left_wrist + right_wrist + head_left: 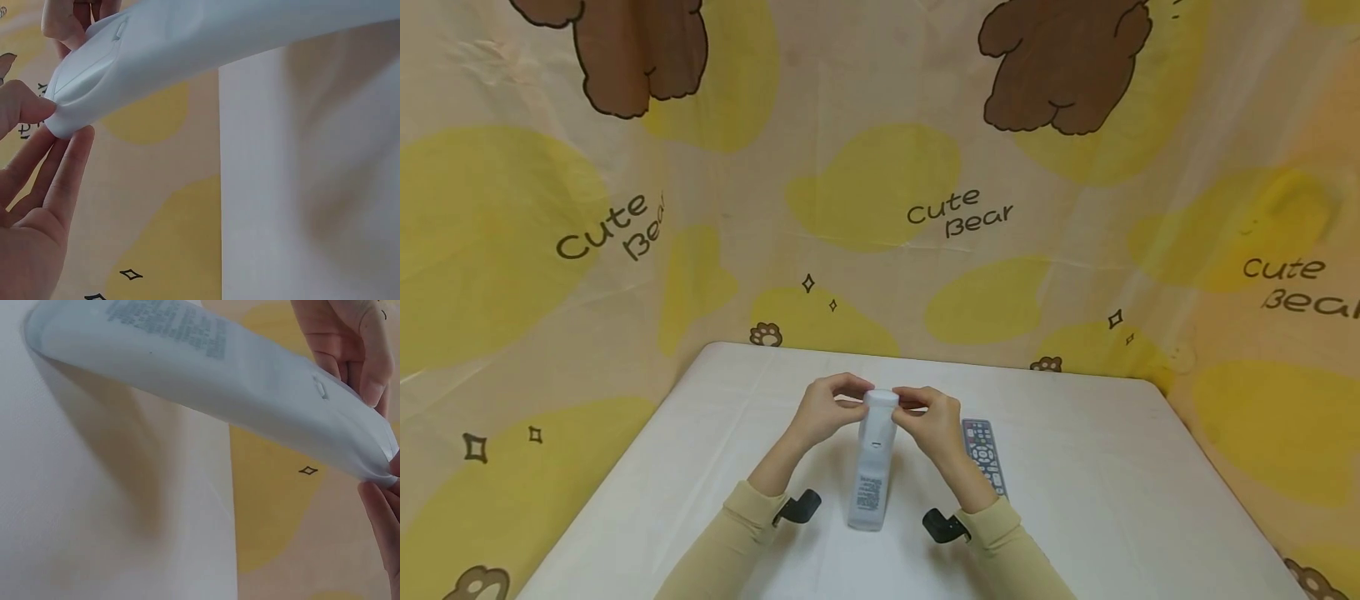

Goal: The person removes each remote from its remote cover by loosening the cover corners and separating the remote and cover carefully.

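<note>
A long white remote control [873, 467], back side up, slopes upward from its near end, which is down at the white table. Small printed text [165, 322] covers the lower part of its back, and a small latch notch [320, 387] sits farther up. My left hand [827, 410] pinches the raised far end from the left, between thumb and fingers. From the opposite side, my right hand [934, 421] pinches that same end. Both thumbs lie by the battery cover [87, 69].
To the right, partly behind my right forearm, a dark grey remote control [982, 450] lies buttons up on the white table [1075, 467]. A yellow patterned curtain [865, 183] hangs behind the table's far edge. Each wrist wears a black camera [801, 507].
</note>
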`<action>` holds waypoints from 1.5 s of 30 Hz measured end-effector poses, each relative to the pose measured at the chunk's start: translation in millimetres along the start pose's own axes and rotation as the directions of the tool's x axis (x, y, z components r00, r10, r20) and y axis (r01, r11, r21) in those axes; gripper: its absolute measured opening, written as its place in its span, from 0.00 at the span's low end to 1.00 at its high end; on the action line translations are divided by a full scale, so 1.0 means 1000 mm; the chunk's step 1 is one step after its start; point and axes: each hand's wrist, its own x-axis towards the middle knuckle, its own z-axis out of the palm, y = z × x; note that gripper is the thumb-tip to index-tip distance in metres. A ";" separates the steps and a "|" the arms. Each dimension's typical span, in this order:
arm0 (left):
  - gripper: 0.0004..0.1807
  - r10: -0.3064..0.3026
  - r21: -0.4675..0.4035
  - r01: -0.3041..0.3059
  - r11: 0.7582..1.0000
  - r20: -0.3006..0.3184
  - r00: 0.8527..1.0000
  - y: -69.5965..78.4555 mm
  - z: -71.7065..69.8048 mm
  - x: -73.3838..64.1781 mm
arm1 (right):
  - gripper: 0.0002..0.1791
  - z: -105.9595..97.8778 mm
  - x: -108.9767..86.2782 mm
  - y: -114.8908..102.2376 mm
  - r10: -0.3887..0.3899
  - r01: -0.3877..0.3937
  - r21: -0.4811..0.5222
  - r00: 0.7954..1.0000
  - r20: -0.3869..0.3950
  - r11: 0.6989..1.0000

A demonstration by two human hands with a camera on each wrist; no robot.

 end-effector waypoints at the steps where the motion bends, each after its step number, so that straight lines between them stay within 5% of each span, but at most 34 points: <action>1: 0.15 0.005 0.011 -0.005 1.000 0.003 1.000 0.005 0.000 -0.002 | 0.13 0.000 0.000 0.001 -0.008 0.008 0.003 1.000 -0.003 1.000; 23: 0.10 0.211 0.176 -0.199 0.964 -0.053 0.976 -0.004 0.004 0.003 | 0.11 0.001 0.001 0.006 -0.159 0.158 -0.014 0.987 -0.026 0.987; 35: 0.09 0.290 0.210 -0.268 0.940 -0.085 0.953 -0.002 0.005 0.003 | 0.10 0.002 0.001 0.013 -0.284 0.282 -0.049 0.958 -0.042 0.958; 45: 0.08 0.282 0.200 -0.255 0.946 -0.122 0.952 -0.004 0.006 0.005 | 0.10 0.003 0.000 0.016 -0.324 0.322 -0.035 0.944 -0.066 0.946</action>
